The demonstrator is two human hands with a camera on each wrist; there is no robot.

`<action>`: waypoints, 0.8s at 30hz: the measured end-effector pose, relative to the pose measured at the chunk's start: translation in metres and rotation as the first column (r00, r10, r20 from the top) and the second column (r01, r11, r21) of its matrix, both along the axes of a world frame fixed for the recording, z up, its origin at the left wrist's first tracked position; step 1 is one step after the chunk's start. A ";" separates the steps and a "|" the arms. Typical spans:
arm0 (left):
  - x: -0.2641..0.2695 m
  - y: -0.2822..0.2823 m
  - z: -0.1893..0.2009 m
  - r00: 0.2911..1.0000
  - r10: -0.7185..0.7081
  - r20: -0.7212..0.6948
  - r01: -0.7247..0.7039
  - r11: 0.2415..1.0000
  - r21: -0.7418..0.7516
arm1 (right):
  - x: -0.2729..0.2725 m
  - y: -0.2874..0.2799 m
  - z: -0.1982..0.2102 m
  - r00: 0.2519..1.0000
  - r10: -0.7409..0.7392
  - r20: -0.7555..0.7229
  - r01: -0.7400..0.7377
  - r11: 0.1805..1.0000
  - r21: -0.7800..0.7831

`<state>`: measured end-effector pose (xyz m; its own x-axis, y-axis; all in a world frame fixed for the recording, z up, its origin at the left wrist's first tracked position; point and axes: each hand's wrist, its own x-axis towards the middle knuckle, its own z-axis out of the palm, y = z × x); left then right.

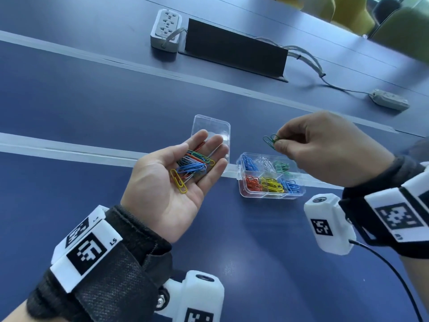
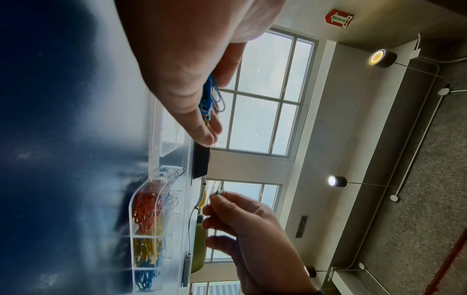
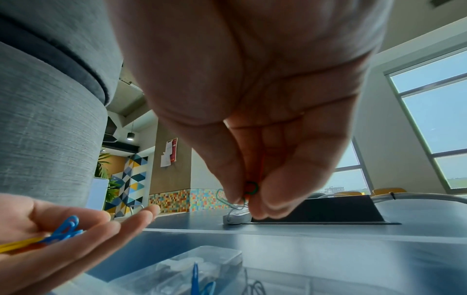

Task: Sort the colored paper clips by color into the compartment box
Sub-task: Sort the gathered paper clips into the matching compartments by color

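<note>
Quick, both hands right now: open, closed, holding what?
Left hand: open, palm up, carrying a mixed pile of clips.
Right hand: fingertips pinch green clips above the compartment box.

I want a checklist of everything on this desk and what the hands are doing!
Surface: blue table with pale strips.
Job's things: clear box holding blue, white, green, red and yellow clips in separate compartments; mixed clips on the left palm; green clip in the right fingertips.
Clutter: clear lid behind the left hand.
Hands: left hand open, palm up; right hand pinches the green clip above the box.
Cables: grey cables run to two power strips.
Surroundings: windows, ceiling lamps, green chairs.
</note>
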<state>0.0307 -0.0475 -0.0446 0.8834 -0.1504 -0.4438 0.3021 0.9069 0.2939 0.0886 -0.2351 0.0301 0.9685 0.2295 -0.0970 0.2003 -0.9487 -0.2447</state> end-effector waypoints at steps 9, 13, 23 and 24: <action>0.001 -0.003 -0.001 1.000 -0.016 0.009 0.016 1.000 0.003 | -0.002 -0.027 -0.008 0.995 -0.104 -0.002 0.099 0.951 -0.294; 0.000 -0.004 0.000 1.000 -0.022 0.004 0.022 1.000 0.001 | -0.003 -0.030 -0.013 0.991 -0.125 -0.046 0.106 0.949 -0.297; -0.001 -0.003 0.000 0.997 -0.066 0.036 0.067 0.997 -0.023 | -0.004 -0.029 -0.010 0.999 -0.037 -0.006 0.036 0.983 -0.178; -0.002 -0.003 0.000 0.996 -0.076 0.038 0.077 0.996 -0.033 | -0.006 -0.028 -0.011 1.000 -0.023 -0.007 0.022 0.986 -0.166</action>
